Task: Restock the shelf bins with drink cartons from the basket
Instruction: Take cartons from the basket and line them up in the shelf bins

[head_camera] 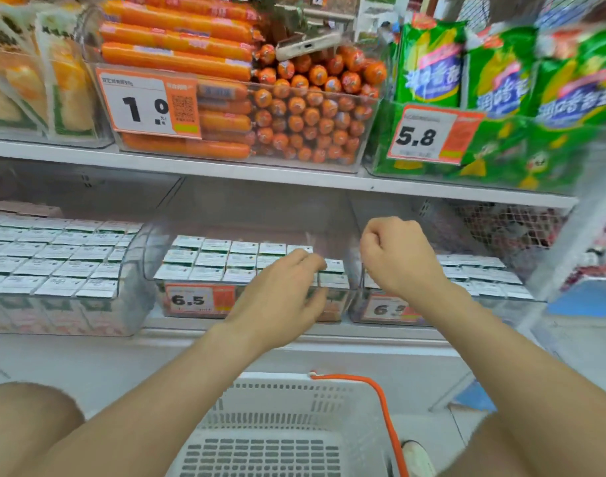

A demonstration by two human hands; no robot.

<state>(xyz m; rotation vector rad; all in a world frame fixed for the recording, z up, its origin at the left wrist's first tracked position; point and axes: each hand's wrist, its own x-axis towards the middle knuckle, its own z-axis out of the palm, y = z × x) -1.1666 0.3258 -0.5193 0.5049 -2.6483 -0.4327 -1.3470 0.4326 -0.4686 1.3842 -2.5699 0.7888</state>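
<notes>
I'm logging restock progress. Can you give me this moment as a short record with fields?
left hand: rests on white-topped drink cartons at the front right of the middle clear plastic bin; grip unclear
right hand: curled in a fist above that bin's right wall, holding nothing visible
basket: white perforated plastic basket with orange handle, below both hands; no cartons in its visible part
orange price tag: reads 6.5

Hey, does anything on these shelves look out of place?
Yes. A beige-cased smartphone lies tilted on the small orange sausages in the clear plastic bin on the upper shelf; it doesn't look like stock.
</notes>
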